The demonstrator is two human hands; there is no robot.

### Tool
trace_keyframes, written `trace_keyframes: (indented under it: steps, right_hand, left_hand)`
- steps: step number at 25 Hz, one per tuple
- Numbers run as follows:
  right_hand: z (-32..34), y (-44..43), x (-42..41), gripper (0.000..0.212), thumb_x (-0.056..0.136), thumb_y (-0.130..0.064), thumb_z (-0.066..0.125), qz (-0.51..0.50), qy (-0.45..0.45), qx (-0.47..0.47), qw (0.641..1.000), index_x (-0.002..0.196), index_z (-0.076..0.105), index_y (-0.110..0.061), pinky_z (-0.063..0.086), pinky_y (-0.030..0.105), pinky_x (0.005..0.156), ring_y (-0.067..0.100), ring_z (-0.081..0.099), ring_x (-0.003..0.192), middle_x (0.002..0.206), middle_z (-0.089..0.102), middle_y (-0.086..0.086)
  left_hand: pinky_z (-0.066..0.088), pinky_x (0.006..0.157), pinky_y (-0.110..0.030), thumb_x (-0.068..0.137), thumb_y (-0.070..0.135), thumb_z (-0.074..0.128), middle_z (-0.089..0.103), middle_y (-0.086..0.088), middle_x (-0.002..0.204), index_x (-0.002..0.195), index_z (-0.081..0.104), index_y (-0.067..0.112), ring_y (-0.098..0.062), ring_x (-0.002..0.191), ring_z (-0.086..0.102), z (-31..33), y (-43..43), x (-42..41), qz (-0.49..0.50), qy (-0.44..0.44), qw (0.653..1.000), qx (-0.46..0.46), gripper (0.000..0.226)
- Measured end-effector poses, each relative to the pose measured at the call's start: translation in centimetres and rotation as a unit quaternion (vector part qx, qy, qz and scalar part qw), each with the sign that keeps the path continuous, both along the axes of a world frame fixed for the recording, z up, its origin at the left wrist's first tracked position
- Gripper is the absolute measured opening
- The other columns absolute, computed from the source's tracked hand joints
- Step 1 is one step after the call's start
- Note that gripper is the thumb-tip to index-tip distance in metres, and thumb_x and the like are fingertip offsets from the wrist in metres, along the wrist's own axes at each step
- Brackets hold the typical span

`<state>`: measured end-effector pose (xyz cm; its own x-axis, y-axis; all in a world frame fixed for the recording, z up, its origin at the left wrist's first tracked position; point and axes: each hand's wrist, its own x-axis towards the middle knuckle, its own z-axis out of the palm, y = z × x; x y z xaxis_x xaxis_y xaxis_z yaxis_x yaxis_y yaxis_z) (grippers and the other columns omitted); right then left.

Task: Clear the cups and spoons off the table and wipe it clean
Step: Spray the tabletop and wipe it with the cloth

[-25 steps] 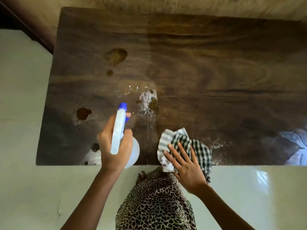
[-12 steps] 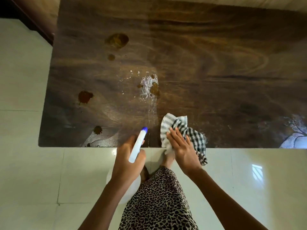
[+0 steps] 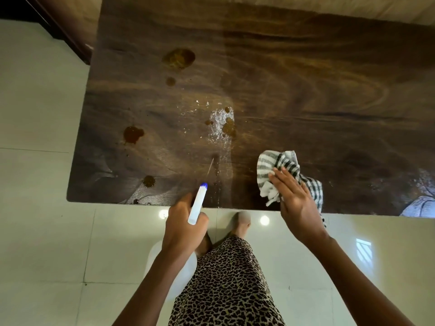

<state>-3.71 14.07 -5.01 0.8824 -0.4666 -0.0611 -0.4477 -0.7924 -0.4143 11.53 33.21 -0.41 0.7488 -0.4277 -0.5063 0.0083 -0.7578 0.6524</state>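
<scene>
A dark wooden table (image 3: 306, 90) fills the upper view, with no cups or spoons on it. Brown spill stains lie on its left half: a large one (image 3: 179, 58), one at the left (image 3: 132, 135), one near the front edge (image 3: 148, 181), and a wet sprayed patch (image 3: 222, 124) in the middle. My left hand (image 3: 183, 227) grips a white spray bottle (image 3: 197, 204) with a blue nozzle, pointed at the table from just off the front edge. My right hand (image 3: 296, 203) presses a black-and-white checked cloth (image 3: 280, 168) against the table's front edge.
Glossy pale floor tiles (image 3: 42, 208) surround the table. A dark wooden furniture edge (image 3: 70, 38) stands at the far left. My leopard-print skirt (image 3: 226, 285) and my feet are right below the table's front edge.
My left hand pulled the spray bottle back from over the table to its front edge. My right hand and the cloth shifted slightly right along the front edge.
</scene>
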Motion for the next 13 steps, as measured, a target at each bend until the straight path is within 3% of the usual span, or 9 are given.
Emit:
trace_keyframes:
  steps: [4, 7, 10, 13]
  right_hand:
    - [0.5, 0.8, 1.9, 0.051, 0.082, 0.001, 0.041, -0.033, -0.009, 0.026, 0.999, 0.132, 0.05, -0.005, 0.037, 0.062, 0.1, 0.031, 0.034, 0.136, 0.141, 0.046, 0.014]
    - [0.6, 1.5, 2.9, 0.051, 0.083, 0.006, 0.042, -0.024, -0.009, 0.029, 0.999, 0.132, 0.05, -0.005, 0.037, 0.062, 0.1, 0.031, 0.034, 0.136, 0.14, 0.046, 0.014]
    - [0.9, 2.3, 4.1, 0.054, 0.082, 0.014, 0.046, -0.017, -0.008, 0.035, 0.999, 0.133, 0.049, -0.005, 0.036, 0.062, 0.101, 0.031, 0.033, 0.136, 0.141, 0.046, 0.014]
    - [1.1, 3.1, 5.3, 0.057, 0.08, 0.017, 0.048, -0.008, -0.005, 0.035, 0.999, 0.133, 0.048, -0.004, 0.034, 0.059, 0.104, 0.031, 0.033, 0.137, 0.142, 0.045, 0.015]
  left_hand:
    - [0.043, 0.05, -0.028, 0.079, -0.003, 0.056, 0.053, -0.006, 0.062, 0.072, 0.055, 0.012, -0.015, 0.053, 0.047, 0.6, 0.6, 1.0, 0.035, -0.007, 0.999, -0.02, 0.017]
    - [0.047, 0.058, -0.026, 0.081, 0.006, 0.058, 0.055, -0.001, 0.07, 0.084, 0.057, 0.016, -0.014, 0.064, 0.053, 0.9, 1.8, 1.8, 0.089, 0.01, 0.995, -0.041, 0.01]
    - [0.043, 0.059, -0.018, 0.085, 0.001, 0.058, 0.049, 0.007, 0.072, 0.092, 0.05, 0.016, -0.011, 0.066, 0.05, 1.1, 3.2, 2.5, 0.138, 0.02, 0.99, -0.023, 0.019]
    - [0.042, 0.068, -0.023, 0.087, 0.003, 0.057, 0.048, 0.001, 0.075, 0.094, 0.046, 0.016, -0.013, 0.066, 0.048, 1.4, 4.3, 3.0, 0.191, 0.053, 0.98, -0.002, 0.019]
